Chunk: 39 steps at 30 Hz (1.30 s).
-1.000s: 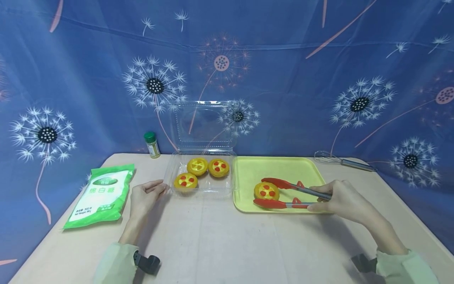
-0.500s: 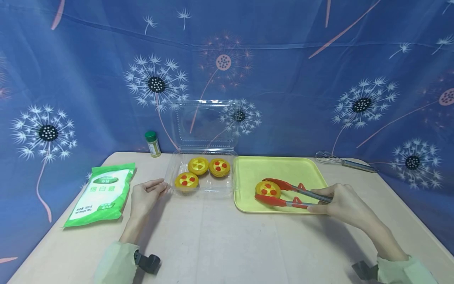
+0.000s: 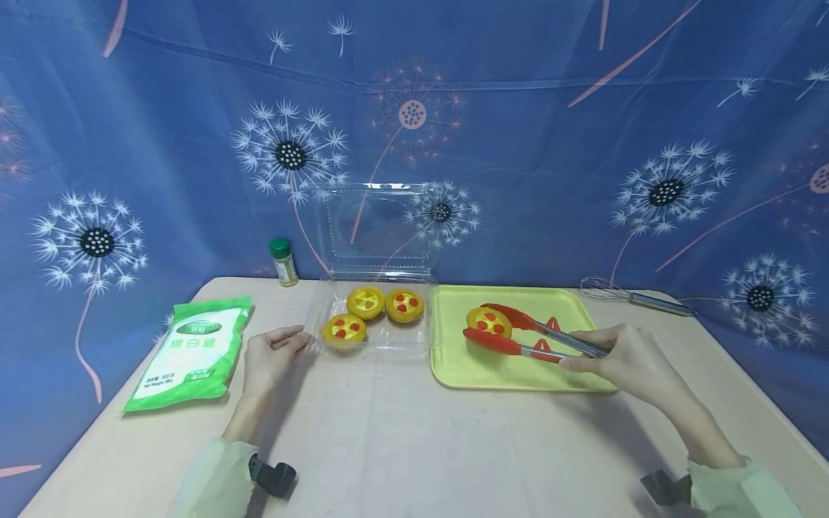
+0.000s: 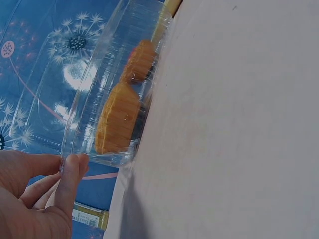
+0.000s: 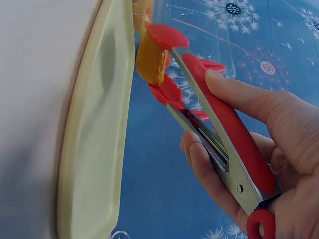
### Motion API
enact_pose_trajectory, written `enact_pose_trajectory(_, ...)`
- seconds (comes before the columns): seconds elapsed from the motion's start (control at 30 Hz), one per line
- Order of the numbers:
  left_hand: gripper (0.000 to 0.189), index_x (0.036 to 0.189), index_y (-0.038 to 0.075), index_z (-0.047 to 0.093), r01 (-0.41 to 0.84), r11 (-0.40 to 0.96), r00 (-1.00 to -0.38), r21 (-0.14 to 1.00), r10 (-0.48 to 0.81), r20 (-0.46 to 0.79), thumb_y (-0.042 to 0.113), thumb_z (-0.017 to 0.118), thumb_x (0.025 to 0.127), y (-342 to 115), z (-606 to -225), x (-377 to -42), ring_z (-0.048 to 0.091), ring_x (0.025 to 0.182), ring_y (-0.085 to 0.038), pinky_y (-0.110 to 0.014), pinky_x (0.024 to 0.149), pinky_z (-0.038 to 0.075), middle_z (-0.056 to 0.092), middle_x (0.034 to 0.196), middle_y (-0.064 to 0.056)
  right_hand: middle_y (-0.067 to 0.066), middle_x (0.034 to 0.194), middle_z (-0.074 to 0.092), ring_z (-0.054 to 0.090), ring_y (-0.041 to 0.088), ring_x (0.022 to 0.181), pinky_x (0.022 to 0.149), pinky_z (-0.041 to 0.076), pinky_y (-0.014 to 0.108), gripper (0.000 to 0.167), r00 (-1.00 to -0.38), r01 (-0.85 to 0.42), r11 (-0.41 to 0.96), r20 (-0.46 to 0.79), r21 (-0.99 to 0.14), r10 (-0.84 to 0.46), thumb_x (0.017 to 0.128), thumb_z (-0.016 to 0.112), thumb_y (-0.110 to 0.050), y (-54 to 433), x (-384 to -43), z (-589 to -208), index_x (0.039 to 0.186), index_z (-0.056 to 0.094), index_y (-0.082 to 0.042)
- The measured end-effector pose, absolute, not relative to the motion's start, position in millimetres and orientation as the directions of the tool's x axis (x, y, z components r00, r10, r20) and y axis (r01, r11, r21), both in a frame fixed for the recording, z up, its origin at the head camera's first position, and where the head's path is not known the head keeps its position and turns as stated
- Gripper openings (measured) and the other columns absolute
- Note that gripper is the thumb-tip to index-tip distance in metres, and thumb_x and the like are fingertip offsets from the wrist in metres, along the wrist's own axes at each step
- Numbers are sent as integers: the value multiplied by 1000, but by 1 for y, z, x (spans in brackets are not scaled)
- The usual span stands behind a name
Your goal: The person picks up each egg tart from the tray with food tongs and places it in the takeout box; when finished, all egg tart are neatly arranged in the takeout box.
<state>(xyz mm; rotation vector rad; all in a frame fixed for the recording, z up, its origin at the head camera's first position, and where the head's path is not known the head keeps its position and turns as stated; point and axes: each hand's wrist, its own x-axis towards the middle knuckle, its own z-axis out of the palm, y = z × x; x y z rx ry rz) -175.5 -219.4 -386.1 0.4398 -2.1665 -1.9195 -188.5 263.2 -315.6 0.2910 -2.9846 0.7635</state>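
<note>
Tongs (image 5: 230, 124) — right hand (image 3: 631, 363) aloft, apparently

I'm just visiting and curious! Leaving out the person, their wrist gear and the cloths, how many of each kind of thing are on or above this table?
Tarts: 4
Clear plastic box: 1
Tongs: 1 pair
Yellow tray: 1
Whisk: 1
Green-capped bottle: 1
Green-and-white bag: 1
Total: 10
</note>
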Motion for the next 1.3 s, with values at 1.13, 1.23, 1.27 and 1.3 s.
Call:
enact_pose_trajectory(1.13,35,124,-16,56,-73,104,-932,992,-360,-31,2,57,95,-218,-386,-175,67,73,4,-15,77,59,67,109,-27,6,88,75,17,10,50,42,21,25,59,-939,-309,732,72,-608,-336,70,87,-40,167,-214,-297,116,72,-8)
enact_pose_trajectory(1.23,35,125,-17,55,-72,100,-933,992,-358,-31,2,57,96,-218,-386,-175,67,73,3,-15,77,59,67,109,-27,2,79,72,19,10,50,42,20,23,56,-931,-320,712,67,-625,-359,70,87,-37,158,-218,-300,115,73,-7)
enact_pose_trajectory(1.27,35,125,-16,55,-71,102,-933,992,-357,-30,2,57,96,-218,-386,-175,67,74,3,-15,77,59,67,110,-27,1,79,72,20,10,50,42,20,23,56,-930,-319,711,64,-627,-361,70,87,-36,155,-219,-301,115,73,-7)
enact_pose_trajectory(1.3,34,125,-17,55,-69,100,-933,993,-358,-29,2,57,96,-218,-386,-175,67,74,3,-15,77,59,67,109,-27,0,78,71,22,11,51,43,21,23,55,-930,-318,712,59,-626,-364,69,88,-35,153,-220,-302,114,73,-7)
